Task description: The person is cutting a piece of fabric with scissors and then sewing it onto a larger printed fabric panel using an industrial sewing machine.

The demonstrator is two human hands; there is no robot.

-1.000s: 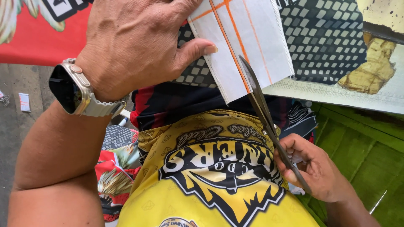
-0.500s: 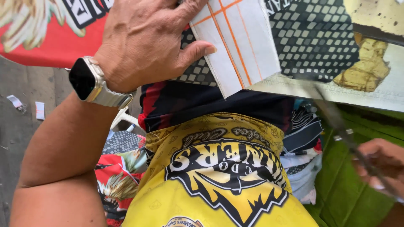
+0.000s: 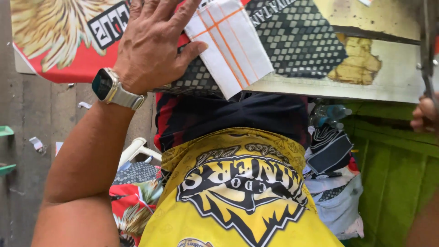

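**Card pinned flat, scissors drawn off to the right**

Head view. The left hand point(image 3: 151, 50) lies palm down at the near edge of the counter point(image 3: 366, 87). Its fingers are spread open and grip nothing. The thumb presses on the near left corner of a white card point(image 3: 233, 45) ruled with orange lines. The card rests tilted on a sheet of grey scale-patterned fabric point(image 3: 297, 41), and its lower corner hangs just over the counter's near edge. A red printed cloth point(image 3: 68, 64) lies under the hand toward the left end, and a watch point(image 3: 104, 84) sits on that wrist.

The right hand point(image 3: 423, 114) shows only at the right border, below the counter's near edge. Its fingers look curled round the handles of the scissors point(image 3: 427, 55), whose metal rises upright along the frame edge, well apart from the card. Whether the blades are parted cannot be told. Below are a yellow shirt point(image 3: 238, 192) and a green panel point(image 3: 398, 174).

The step looks like holding the card steady as a guide on the fabric, with cutting paused. Any cut along the card's edge would need the blades brought back to that edge while the left hand stays pressed down so nothing slides.

A second ago the scissor blade lay against the card's lower right edge, with the right hand low near the shirt. That hand and the scissors have since swung out to the right, while the left hand and the card have kept their place.
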